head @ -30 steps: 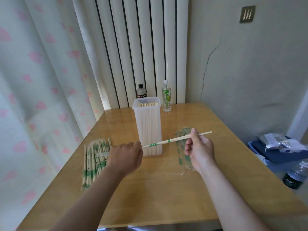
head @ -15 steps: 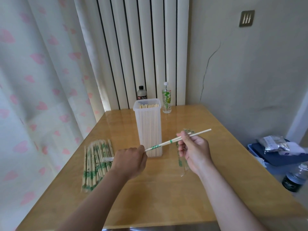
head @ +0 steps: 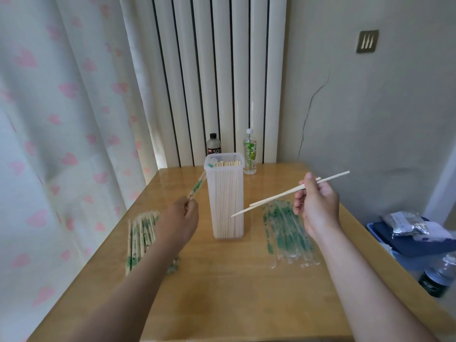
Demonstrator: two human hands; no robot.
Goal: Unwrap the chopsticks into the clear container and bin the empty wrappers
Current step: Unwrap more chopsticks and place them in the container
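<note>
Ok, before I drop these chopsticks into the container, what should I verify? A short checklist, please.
1. Chopsticks fully bare: ok.
2. Right hand pinches both sticks: ok.
3. Container upright, lid off: ok.
4. Room left in it: cannot tell, it looks nearly full.
5. Left hand holds the empty wrapper: ok.
6. Earlier ones binned: not ok, a wrapper pile lies on the table.
</note>
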